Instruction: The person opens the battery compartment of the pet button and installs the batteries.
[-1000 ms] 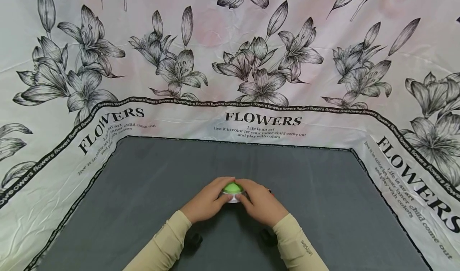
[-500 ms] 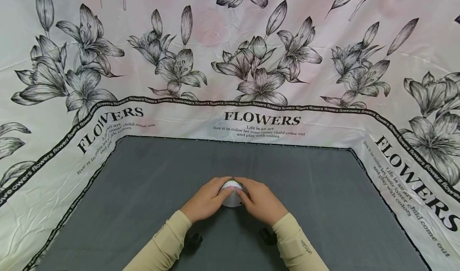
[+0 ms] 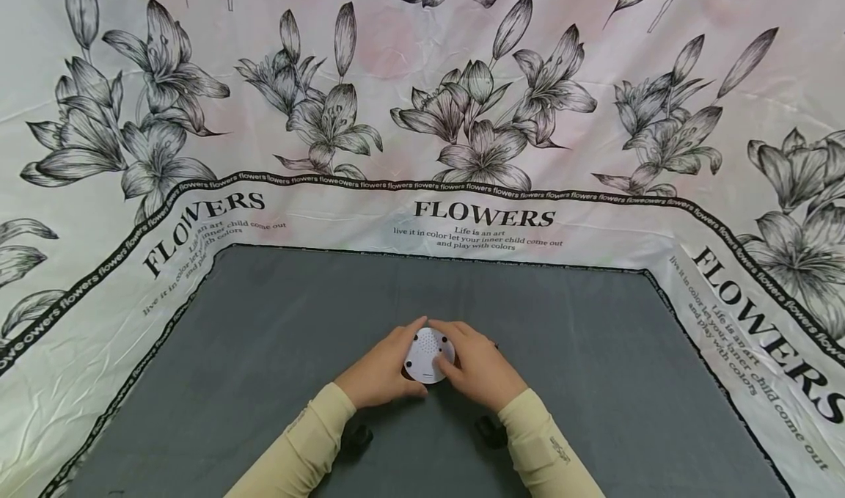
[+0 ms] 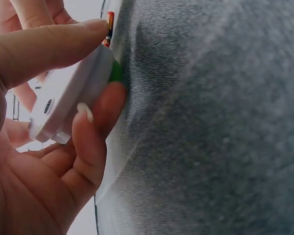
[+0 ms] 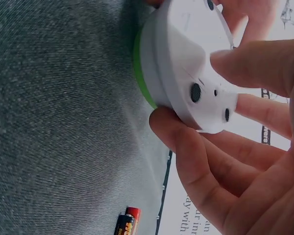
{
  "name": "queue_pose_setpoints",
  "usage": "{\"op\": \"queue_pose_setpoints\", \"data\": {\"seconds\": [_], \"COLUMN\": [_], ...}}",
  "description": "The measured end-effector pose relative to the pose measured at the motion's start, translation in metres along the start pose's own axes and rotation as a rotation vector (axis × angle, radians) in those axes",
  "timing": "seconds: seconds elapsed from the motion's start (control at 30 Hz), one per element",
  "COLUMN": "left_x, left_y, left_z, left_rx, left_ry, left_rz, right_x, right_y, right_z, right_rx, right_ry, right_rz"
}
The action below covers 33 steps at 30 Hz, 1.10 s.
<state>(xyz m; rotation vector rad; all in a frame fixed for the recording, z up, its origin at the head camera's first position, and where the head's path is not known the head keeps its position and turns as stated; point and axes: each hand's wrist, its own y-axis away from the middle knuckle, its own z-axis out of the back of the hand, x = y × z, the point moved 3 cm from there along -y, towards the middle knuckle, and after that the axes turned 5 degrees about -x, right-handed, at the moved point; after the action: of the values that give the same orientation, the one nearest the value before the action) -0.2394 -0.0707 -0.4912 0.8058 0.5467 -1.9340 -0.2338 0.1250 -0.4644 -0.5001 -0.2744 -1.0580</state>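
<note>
Both hands hold a round white push button (image 3: 425, 355) with a green top, turned so that its underside faces up in the head view. That underside shows small speaker holes and black rubber feet. My right hand (image 3: 485, 366) grips the right side, its thumb (image 5: 250, 63) pressed on the white underside and its fingers curled at the rim. Around the left side curl the fingers of my left hand (image 3: 379, 370), while its thumb stands away from the near edge. Only a sliver of the green top (image 5: 144, 73) shows in the right wrist view.
Small batteries (image 5: 127, 223) with red and black wrappers lie on the dark grey cloth (image 3: 264, 322), just beyond the right hand. A white flower-printed border (image 3: 482, 237) frames the cloth. Black wrist-camera mounts (image 3: 491, 432) hang beneath the forearms.
The push button has been tipped over: its green top faced up earlier, and now the white underside does. The left thumb has come off its near face; the right thumb stays on it.
</note>
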Motion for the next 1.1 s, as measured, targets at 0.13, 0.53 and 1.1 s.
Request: {"op": "queue_pose_setpoints", "data": {"seconds": [0.13,0.53,1.1], "left_x": [0.003,0.005,0.006], "left_y": [-0.002,-0.002,-0.001], "left_z": [0.0,0.0,0.0], "left_rx": [0.006,0.0,-0.041], "left_ry": [-0.003,0.009,0.017], "left_rz": [0.016,-0.001,-0.001], "right_x": [0.0,0.006,0.022], "right_y": [-0.001,0.0,-0.001], "right_z": [-0.002,-0.003,-0.009], "right_rx": [0.028,-0.007,-0.08], "right_ry": [-0.021,0.1,0.219], "right_rz": [0.007,0.099,0.309]}}
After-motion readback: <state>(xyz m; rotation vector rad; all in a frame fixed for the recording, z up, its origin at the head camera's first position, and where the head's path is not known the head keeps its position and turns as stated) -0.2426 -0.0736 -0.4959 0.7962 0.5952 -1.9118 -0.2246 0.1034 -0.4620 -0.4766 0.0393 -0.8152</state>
